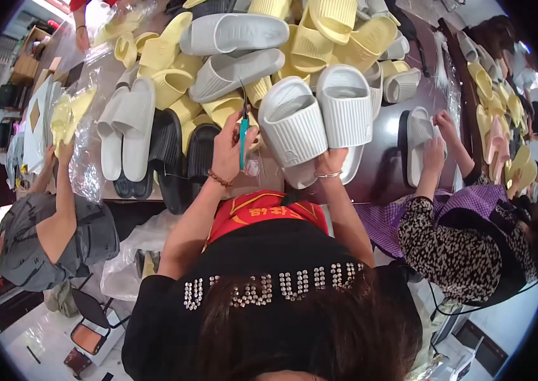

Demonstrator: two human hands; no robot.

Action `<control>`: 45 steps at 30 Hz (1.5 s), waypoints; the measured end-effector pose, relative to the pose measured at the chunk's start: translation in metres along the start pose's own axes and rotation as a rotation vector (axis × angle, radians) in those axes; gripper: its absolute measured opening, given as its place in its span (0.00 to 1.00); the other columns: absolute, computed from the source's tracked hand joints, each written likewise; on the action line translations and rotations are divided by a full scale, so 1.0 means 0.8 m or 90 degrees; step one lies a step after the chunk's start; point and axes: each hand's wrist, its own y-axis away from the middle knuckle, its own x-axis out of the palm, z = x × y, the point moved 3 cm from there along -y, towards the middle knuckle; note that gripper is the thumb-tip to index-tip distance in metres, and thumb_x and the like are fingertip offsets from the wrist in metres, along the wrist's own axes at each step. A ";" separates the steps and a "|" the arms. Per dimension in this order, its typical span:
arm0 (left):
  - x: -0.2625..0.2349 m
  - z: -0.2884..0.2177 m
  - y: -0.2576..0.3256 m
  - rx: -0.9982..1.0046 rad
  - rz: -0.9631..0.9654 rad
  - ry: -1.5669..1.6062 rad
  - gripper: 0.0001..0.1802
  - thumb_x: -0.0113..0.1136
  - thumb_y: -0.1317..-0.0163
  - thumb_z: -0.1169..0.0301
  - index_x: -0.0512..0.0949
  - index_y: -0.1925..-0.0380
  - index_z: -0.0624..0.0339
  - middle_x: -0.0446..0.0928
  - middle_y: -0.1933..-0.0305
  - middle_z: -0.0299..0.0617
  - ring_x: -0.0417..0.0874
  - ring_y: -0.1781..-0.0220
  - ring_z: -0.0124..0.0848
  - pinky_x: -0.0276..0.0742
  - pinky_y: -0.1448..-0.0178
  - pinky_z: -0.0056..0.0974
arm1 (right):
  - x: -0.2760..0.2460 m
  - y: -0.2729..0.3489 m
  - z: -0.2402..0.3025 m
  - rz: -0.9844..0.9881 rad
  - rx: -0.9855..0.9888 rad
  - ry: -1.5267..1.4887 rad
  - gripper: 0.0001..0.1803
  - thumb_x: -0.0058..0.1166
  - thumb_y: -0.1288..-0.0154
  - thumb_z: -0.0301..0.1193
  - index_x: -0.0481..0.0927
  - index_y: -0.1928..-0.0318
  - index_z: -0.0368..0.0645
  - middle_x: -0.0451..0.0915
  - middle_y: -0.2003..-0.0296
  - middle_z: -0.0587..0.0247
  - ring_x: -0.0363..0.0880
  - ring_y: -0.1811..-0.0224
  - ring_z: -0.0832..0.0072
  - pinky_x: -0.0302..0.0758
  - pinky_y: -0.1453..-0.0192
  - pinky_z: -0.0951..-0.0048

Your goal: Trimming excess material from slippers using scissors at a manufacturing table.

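Note:
My left hand [226, 151] is closed round a pair of thread snips with a teal handle [243, 143], thin dark blades pointing up and away from me. In my right hand [332, 161] are light grey ribbed slippers, held from below: one slipper [304, 134] leans left and another [347, 115] stands beside it on the right. Pale soles show under both, so more slippers may be stacked there. Most of the right fingers are hidden behind the slippers. The snips are apart from the slippers, just left of them.
A heap of yellow slippers [370, 43] and grey slippers [236, 33] covers the far table. Black slippers [166, 141] and a grey pair [136, 130] lie left. A person on the left handles yellow slippers [69, 117]; another on the right touches a grey slipper [418, 140].

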 end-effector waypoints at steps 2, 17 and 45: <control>-0.015 -0.004 0.005 -0.047 0.036 -0.010 0.22 0.56 0.46 0.70 0.67 0.51 0.66 0.71 0.71 0.34 0.69 0.72 0.18 0.66 0.69 0.25 | -0.012 -0.002 0.011 0.044 -0.025 0.092 0.24 0.50 0.51 0.36 0.72 0.53 0.36 0.71 0.53 0.47 0.64 0.49 0.51 0.55 0.42 0.57; -0.019 -0.068 0.011 0.148 0.272 -0.329 0.25 0.58 0.52 0.71 0.68 0.51 0.65 0.75 0.65 0.49 0.75 0.73 0.26 0.72 0.66 0.29 | -0.056 0.006 0.065 0.032 -0.242 0.242 0.18 0.51 0.53 0.32 0.76 0.59 0.38 0.75 0.60 0.51 0.72 0.56 0.52 0.66 0.52 0.58; -0.016 -0.094 -0.013 0.305 0.310 -0.438 0.25 0.57 0.54 0.73 0.70 0.52 0.61 0.75 0.60 0.48 0.77 0.61 0.41 0.72 0.58 0.36 | -0.041 0.014 0.086 0.221 -0.423 0.300 0.21 0.56 0.61 0.24 0.77 0.59 0.43 0.75 0.58 0.54 0.71 0.52 0.56 0.65 0.48 0.54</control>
